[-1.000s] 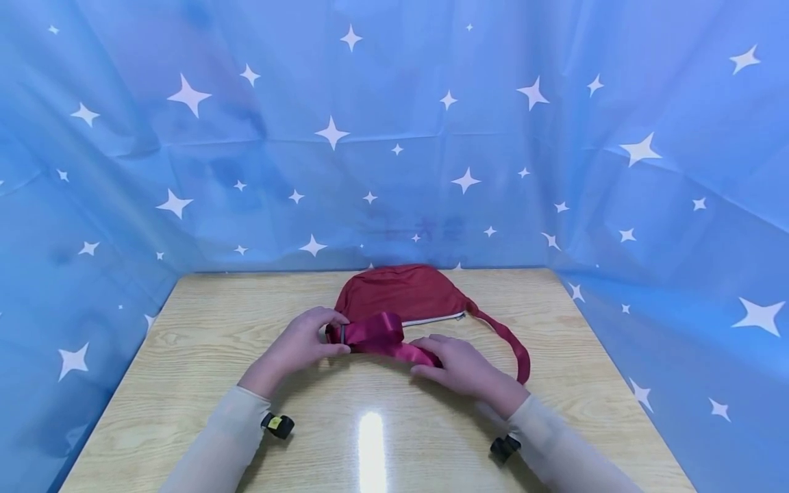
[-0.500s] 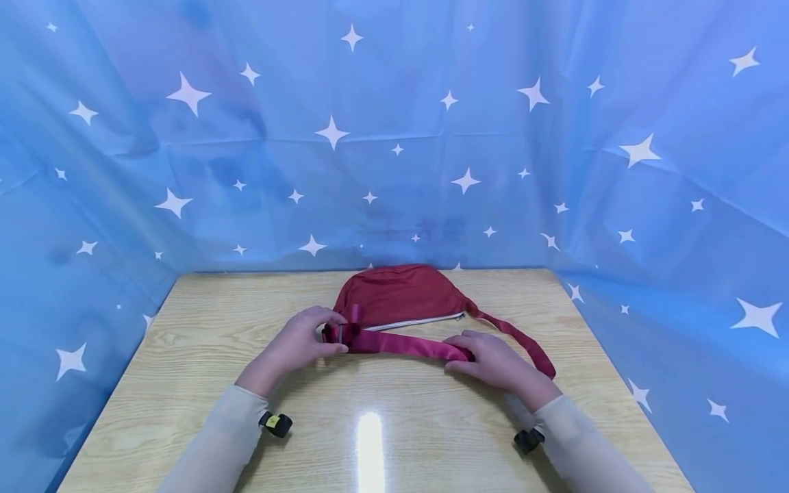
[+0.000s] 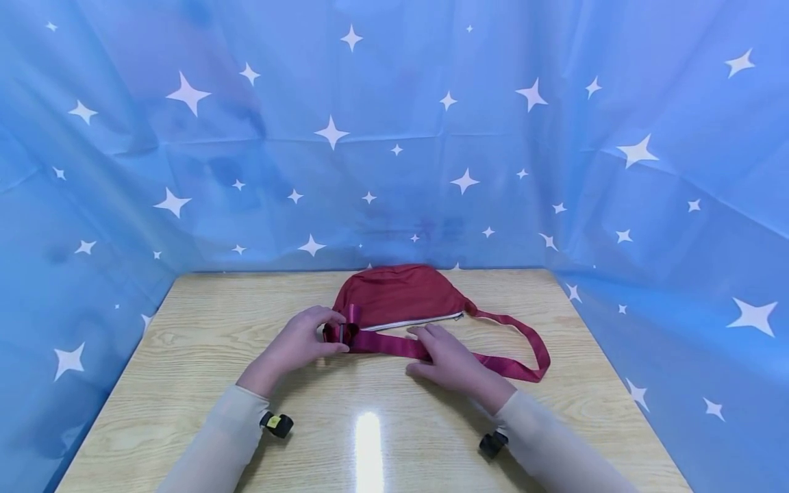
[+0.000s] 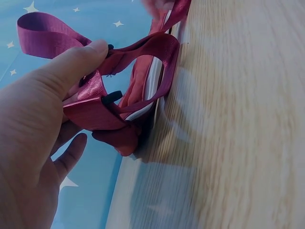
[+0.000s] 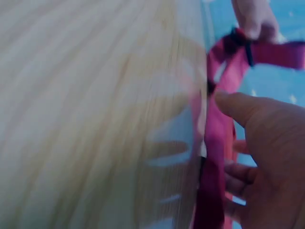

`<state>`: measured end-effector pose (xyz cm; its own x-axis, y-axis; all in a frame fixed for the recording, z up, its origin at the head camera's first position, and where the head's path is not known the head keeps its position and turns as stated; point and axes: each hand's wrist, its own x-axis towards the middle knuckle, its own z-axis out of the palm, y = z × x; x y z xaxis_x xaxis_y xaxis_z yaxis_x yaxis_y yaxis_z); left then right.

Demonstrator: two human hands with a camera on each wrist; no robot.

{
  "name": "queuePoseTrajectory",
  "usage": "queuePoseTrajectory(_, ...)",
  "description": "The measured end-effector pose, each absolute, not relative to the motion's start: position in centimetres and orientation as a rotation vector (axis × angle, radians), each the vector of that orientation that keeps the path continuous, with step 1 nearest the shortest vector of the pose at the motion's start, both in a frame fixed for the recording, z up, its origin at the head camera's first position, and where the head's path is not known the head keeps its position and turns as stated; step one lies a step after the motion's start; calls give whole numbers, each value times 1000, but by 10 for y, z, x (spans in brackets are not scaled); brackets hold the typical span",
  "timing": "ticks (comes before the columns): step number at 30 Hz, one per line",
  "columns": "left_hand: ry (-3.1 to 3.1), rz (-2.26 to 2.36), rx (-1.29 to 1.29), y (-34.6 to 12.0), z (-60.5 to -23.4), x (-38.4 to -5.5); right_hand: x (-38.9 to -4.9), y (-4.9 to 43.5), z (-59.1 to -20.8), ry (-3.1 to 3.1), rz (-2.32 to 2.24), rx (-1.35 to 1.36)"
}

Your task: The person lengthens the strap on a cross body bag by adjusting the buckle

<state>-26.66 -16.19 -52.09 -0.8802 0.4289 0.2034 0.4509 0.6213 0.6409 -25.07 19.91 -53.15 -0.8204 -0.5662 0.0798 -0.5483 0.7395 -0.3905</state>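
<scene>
A dark red waist bag point(image 3: 401, 294) with a white zipper point(image 3: 419, 320) lies at the back middle of the table. My left hand point(image 3: 296, 346) pinches its webbing strap at the black slider buckle point(image 4: 112, 98), beside the bag's left end. A loose loop of the strap point(image 4: 40, 40) stands up past the thumb in the left wrist view. In front of the bag, my right hand point(image 3: 453, 359) is round the strap point(image 3: 388, 344), its thumb and fingers spread on either side. The strap's far part point(image 3: 536, 342) curves back to the bag's right end.
Under everything is a light wood-grain table point(image 3: 216, 315), its back edge right behind the bag. Blue cloth point(image 3: 394, 178) with white stars hangs behind and along both sides. A bright light reflection point(image 3: 370, 445) lies on the tabletop's front.
My right hand pulled the bunched strap out straight to the right, then moved back left along it. The right-hand strap loop now lies wider on the table. The left hand stays put.
</scene>
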Motion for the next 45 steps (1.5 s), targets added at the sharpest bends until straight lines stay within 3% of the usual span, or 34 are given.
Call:
queuePoseTrajectory(11, -2788, -1141, -761, -162, -523, -268, -258, 162, -531, 2834, -745, -1036)
queuePoseTrajectory(21, -2772, -1111, -774, -162, -521, -267, -254, 190, -527, 2836, -949, -1012)
queuePoseTrajectory(35, -2792, -1146, -739, -162, -520, -267, -259, 241, -534, 2895, -766, -954)
queuePoseTrajectory(45, -2781, -1155, -739, -158, -521, -268, -258, 193, -534, 2810, -764, -884)
